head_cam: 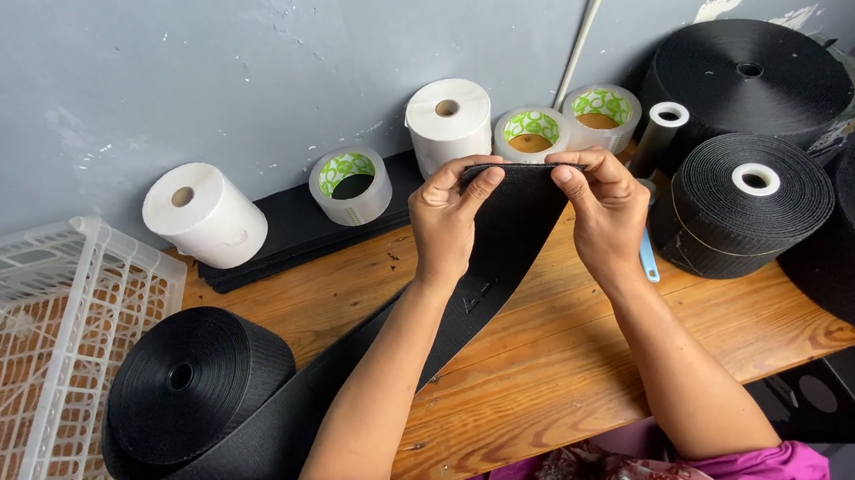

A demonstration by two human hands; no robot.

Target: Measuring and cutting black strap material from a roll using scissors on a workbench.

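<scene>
A wide black fabric strip (507, 234) runs from a large black roll (192, 382) at the lower left up across the wooden table (556, 361) to both hands. My left hand (451, 213) pinches the strip's top edge at its left corner. My right hand (600, 203) pinches the same edge at its right corner. The strip's end is held up above the table, between the two hands.
A white plastic crate (38, 337) stands at the left. Along the grey wall sit white paper rolls (205, 215), clear tape rolls (348, 185) and flat black sheets (296, 229). Big black rolls (746, 203) crowd the right side. A blue tool (647, 255) lies by my right hand.
</scene>
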